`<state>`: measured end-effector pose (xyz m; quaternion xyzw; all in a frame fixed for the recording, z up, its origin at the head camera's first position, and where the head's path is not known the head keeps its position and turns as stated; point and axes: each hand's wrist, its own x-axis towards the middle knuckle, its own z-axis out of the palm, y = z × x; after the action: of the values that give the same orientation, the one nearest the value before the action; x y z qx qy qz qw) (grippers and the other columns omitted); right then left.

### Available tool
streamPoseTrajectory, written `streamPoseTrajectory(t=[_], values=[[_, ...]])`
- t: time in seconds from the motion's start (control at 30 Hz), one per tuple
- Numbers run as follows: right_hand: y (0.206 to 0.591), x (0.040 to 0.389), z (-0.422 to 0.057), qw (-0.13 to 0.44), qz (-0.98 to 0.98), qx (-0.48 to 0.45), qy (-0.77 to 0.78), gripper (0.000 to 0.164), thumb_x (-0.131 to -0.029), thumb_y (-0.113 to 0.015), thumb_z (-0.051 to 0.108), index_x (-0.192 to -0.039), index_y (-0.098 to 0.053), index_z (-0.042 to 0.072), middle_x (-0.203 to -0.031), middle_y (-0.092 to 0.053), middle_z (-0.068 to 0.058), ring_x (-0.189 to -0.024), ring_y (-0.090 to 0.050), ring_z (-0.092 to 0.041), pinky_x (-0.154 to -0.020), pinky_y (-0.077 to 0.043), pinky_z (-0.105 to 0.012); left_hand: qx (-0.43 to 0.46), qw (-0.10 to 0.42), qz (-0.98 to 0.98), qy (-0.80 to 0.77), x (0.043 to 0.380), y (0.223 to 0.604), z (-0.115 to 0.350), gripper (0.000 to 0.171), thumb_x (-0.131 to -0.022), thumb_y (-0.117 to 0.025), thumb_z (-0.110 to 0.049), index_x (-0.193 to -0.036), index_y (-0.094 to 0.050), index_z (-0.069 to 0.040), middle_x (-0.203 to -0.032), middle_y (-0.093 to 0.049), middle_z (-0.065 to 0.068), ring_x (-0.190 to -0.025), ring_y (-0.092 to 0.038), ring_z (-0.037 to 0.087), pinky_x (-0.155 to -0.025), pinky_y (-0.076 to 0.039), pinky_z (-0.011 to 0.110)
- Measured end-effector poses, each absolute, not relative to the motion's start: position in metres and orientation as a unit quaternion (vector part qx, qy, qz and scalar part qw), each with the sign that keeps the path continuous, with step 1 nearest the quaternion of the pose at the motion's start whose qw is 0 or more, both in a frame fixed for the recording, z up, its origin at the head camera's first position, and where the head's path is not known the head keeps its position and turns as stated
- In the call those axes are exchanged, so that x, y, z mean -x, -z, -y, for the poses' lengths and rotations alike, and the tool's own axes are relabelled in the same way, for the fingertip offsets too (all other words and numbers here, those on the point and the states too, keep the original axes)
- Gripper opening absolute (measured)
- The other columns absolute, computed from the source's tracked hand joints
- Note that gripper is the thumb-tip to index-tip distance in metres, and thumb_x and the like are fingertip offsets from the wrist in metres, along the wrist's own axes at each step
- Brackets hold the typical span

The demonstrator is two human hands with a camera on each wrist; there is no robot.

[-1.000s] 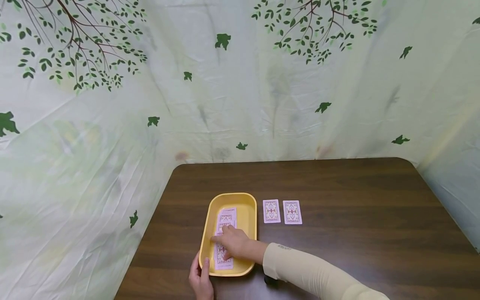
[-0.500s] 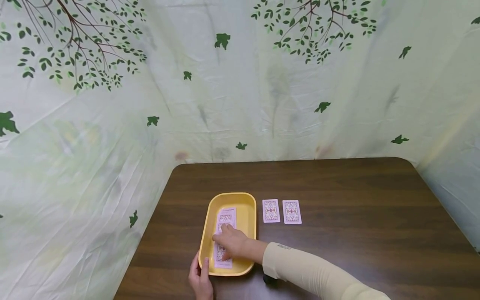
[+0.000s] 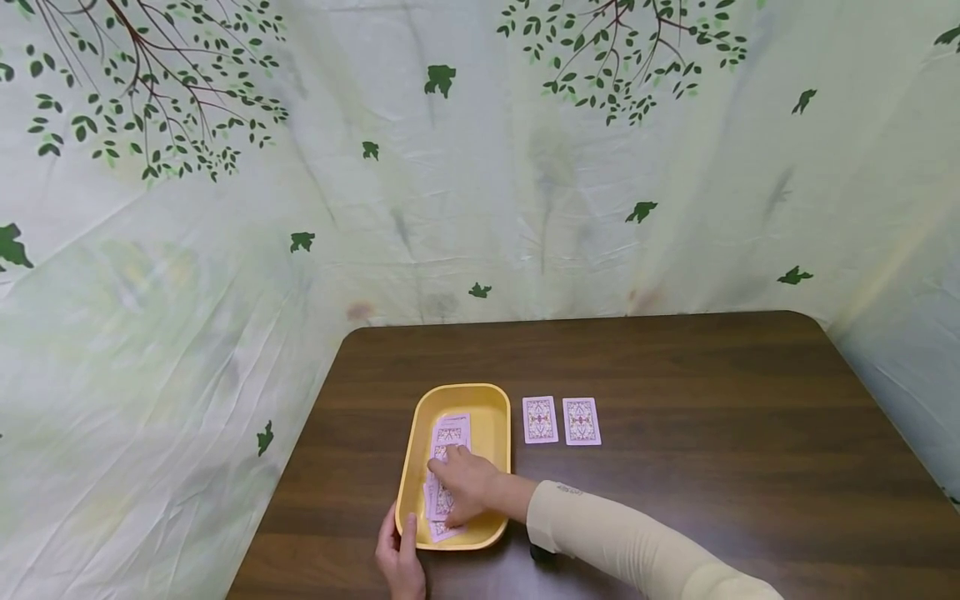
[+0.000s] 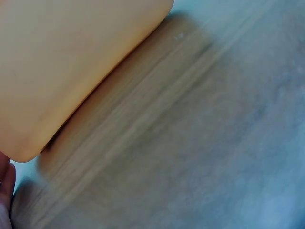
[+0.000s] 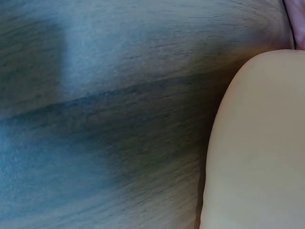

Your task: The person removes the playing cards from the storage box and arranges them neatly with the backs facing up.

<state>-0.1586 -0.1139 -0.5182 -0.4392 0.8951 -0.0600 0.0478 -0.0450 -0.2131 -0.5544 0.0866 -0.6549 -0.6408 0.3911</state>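
A yellow tray (image 3: 491,425) lies on the table in the head view, with several purple-backed playing cards (image 3: 450,432) in its left part. My left hand (image 3: 400,560) grips the tray's near left corner, thumb over the rim. Inside the tray my right hand (image 3: 468,483) holds a card between its fingers and thumb, partly hiding it. Below the thumb, a tilted card (image 3: 447,531) shows at the near end. In the left wrist view, the side of the tray (image 4: 71,62) fills the upper left, and fingers (image 4: 7,186) show at the left edge.
Two playing cards, one nearer the tray (image 3: 540,419) and one farther right (image 3: 582,421), lie face down side by side on the dark wooden table (image 3: 712,417). A leaf-patterned cloth (image 3: 525,192) hangs behind the table. A small black object (image 3: 542,553) shows under the right sleeve.
The held card has shifted slightly away from the tray's near end, and a tilted card now shows below it. My left hand stays on the tray corner. The head view has shifted slightly.
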Motion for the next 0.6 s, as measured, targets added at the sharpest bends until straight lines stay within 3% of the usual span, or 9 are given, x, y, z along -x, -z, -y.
streamPoseTrajectory(t=[0.3, 0.6], values=[[0.503, 0.173, 0.102, 0.047, -0.881, 0.470, 0.039, 0.075, -0.064, -0.073, 0.057, -0.124, -0.048, 0.020, -0.107, -0.048, -0.005, -0.092, -0.047, -0.016, -0.073, -0.045, -0.026, -0.097, 0.386, 0.660, 0.638, 0.049, 0.573, 0.219, 0.030, -0.084, -0.048, 0.017, -0.113, -0.046, 0.026, -0.102, -0.060, -0.003, -0.089, -0.059, 0.007, -0.074, -0.045, 0.013], [0.461, 0.201, 0.061, 0.001, -0.834, 0.531, 0.150, 0.077, -0.066, -0.075, 0.042, -0.131, -0.044, 0.013, -0.114, -0.046, -0.008, -0.099, -0.045, -0.016, -0.083, -0.041, -0.024, -0.124, 0.382, 0.666, 0.629, 0.051, 0.580, 0.221, 0.032, -0.087, -0.052, 0.010, -0.116, -0.048, 0.021, -0.106, -0.059, 0.002, -0.092, -0.057, 0.006, -0.075, -0.045, 0.013]])
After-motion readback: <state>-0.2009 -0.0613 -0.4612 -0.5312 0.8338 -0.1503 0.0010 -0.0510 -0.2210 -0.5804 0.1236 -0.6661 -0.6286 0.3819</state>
